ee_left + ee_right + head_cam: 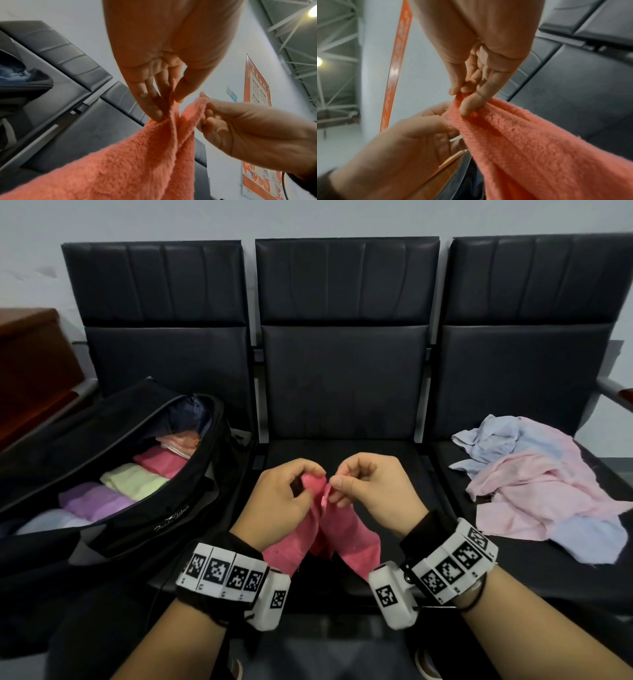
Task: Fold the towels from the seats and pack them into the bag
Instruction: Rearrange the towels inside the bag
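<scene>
The left hand [281, 501] and the right hand [370, 491] were held close together over the front of the middle seat [342, 392], each pinching the top edge of a coral-pink towel [346, 542] between thumb and curled fingers. The fuzzy towel hung from the pinches in two bunched folds toward the wrists. Left of the left hand lay an open black bag [113, 460] with folded towels in a row, and right of the right hand lay a rumpled heap of pale pink and blue towels [534, 484].
</scene>
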`<act>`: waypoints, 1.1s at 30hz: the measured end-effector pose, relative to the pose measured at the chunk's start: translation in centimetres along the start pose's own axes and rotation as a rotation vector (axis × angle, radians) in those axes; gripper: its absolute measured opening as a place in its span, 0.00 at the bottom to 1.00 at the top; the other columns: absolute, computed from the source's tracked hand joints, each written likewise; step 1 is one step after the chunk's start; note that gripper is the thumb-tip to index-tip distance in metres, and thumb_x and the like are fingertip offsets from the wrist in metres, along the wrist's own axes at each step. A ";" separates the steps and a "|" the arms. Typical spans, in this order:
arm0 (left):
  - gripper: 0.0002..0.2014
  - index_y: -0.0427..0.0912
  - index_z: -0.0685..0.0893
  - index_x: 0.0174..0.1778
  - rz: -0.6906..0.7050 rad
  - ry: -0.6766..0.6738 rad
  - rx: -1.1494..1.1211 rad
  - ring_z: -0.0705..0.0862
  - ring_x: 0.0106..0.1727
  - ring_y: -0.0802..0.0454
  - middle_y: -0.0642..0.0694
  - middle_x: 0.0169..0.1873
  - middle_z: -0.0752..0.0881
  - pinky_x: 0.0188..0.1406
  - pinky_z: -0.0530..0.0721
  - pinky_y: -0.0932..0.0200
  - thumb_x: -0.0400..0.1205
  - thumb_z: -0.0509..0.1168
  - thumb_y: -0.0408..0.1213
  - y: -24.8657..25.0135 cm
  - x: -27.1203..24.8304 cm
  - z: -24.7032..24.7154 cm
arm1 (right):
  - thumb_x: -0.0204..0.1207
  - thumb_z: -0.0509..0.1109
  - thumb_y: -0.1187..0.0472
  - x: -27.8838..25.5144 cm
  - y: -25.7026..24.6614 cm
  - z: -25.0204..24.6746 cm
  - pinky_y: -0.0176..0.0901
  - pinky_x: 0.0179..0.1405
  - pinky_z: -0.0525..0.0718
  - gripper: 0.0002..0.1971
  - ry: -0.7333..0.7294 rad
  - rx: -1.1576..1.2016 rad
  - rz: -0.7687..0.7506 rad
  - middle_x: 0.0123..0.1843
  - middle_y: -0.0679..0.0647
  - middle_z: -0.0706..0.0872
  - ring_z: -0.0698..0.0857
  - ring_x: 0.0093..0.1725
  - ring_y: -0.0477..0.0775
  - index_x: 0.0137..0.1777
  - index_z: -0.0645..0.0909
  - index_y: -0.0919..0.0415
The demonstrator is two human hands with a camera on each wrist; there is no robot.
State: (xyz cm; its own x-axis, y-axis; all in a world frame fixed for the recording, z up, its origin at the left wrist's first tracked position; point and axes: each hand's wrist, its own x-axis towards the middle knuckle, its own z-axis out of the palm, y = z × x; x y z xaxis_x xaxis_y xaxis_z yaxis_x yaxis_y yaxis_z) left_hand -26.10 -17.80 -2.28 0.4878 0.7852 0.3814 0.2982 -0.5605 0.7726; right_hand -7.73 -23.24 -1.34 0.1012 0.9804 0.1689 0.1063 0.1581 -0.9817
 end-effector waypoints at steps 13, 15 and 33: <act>0.12 0.52 0.88 0.51 0.072 -0.013 0.076 0.88 0.47 0.56 0.58 0.42 0.88 0.48 0.87 0.54 0.75 0.79 0.37 0.1 -1.0 1.3 | 0.78 0.73 0.72 0.0 0.0 0.6 0.46 0.35 0.91 0.06 0.056 0.138 0.065 0.37 0.74 0.89 0.91 0.36 0.65 0.46 0.82 0.78; 0.07 0.50 0.89 0.49 0.107 0.017 0.120 0.87 0.45 0.56 0.58 0.40 0.88 0.46 0.85 0.57 0.79 0.75 0.34 -0.2 -1.0 1.4 | 0.77 0.74 0.72 0.1 0.1 0.4 0.44 0.33 0.90 0.05 0.079 0.127 0.061 0.37 0.74 0.89 0.90 0.34 0.61 0.45 0.83 0.76; 0.09 0.44 0.84 0.37 0.205 0.321 0.137 0.84 0.38 0.64 0.58 0.34 0.86 0.40 0.75 0.76 0.72 0.65 0.25 1.2 -0.2 -3.4 | 0.72 0.76 0.47 -0.7 6.8 -1.6 0.49 0.60 0.80 0.14 -0.547 -1.110 -0.060 0.66 0.48 0.76 0.72 0.64 0.51 0.33 0.83 0.55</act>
State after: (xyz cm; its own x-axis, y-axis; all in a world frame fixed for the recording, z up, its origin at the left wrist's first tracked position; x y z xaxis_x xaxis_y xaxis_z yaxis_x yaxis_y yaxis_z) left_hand -28.62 -17.75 0.33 0.2742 0.6837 0.6763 0.3384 -0.7269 0.5976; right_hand -5.47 -23.05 -8.03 -0.3303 0.9375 -0.1097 0.9038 0.2807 -0.3229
